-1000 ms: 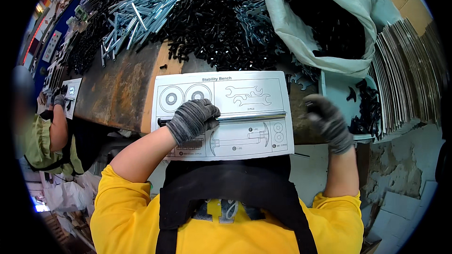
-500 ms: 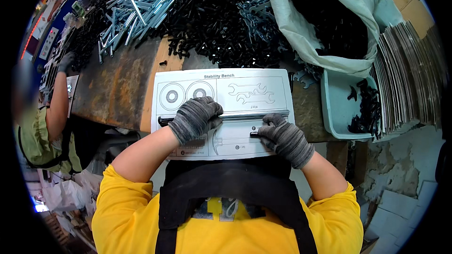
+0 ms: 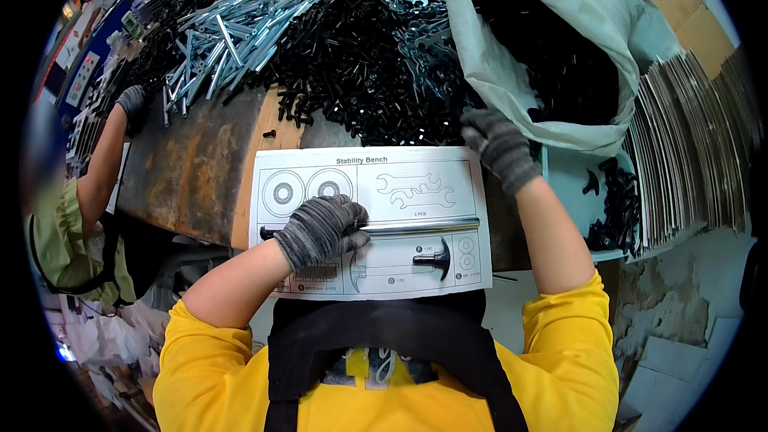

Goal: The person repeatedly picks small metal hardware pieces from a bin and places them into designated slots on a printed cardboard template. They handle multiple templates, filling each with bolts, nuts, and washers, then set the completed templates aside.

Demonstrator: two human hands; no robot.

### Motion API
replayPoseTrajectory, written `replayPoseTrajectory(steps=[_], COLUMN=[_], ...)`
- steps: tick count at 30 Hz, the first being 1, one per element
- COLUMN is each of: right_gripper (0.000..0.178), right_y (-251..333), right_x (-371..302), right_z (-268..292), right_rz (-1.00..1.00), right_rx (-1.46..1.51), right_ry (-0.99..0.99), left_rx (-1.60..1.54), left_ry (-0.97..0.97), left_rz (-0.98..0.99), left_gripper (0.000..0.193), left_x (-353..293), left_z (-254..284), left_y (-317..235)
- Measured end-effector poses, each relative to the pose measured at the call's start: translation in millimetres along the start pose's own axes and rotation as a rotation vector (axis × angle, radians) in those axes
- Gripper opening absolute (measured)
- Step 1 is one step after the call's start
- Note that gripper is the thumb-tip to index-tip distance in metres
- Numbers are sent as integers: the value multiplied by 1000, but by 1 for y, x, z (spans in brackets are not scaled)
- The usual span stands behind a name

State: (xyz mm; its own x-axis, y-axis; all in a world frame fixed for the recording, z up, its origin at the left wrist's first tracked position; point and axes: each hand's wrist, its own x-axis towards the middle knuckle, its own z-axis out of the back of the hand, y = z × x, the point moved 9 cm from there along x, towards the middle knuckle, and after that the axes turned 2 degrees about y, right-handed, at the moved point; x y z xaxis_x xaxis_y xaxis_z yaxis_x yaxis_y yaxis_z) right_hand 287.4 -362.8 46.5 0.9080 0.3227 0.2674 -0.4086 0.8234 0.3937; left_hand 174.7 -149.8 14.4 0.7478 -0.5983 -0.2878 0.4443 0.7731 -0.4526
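On a printed parts sheet (image 3: 432, 288) lies a shiny metal tube (image 3: 424, 226) with a black end piece (image 3: 266, 233) at its left. My left hand (image 3: 320, 232), in a grey knit glove, is closed over the tube's left part; its palm side is hidden. A black T-shaped knob with a threaded stem (image 3: 436, 259) rests on the sheet below the tube. Beyond the sheet's far right corner, my gloved right hand (image 3: 502, 148) reaches to the edge of the small-parts heap, fingers extended and partly lost against the dark parts. Nothing shows in it.
Black bolts (image 3: 344, 72), silver tubes (image 3: 232, 40) and flat wrenches (image 3: 424, 32) are heaped at the back. A white sack (image 3: 496, 72) of black parts stands right, above a pale blue tray (image 3: 564, 192) of knobs. Cardboard sheets (image 3: 672, 144) are stacked beside it. A co-worker's gloved hand (image 3: 130, 100) is left.
My right hand has left the black knob on the sheet and moved up to the heap by the sack. The left hand stays over the tube. The whole view has shifted slightly.
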Motion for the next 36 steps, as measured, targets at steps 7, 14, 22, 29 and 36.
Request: replayPoseTrajectory(steps=[7, 14, 22, 29, 36], right_gripper=[52, 45, 27, 29, 29], right_y=[-17, -37, -26, 18, 62], right_x=[98, 111, 62, 8, -30], right_z=[-59, -78, 9, -20, -24], right_rz=[-422, -273, -471, -575, -407], right_rx=[-286, -339, -16, 1075, 1132], right_ry=[380, 418, 61, 121, 327], left_rx=[-20, -34, -15, -544, -1043], left_ry=[1, -10, -54, -509, -411], left_rz=[31, -8, -47, -99, 59], left_gripper=[30, 31, 29, 58, 31], left_x=[0, 0, 1, 9, 40], left_z=[-1, -2, 6, 76, 73], left_y=[3, 3, 1, 2, 13])
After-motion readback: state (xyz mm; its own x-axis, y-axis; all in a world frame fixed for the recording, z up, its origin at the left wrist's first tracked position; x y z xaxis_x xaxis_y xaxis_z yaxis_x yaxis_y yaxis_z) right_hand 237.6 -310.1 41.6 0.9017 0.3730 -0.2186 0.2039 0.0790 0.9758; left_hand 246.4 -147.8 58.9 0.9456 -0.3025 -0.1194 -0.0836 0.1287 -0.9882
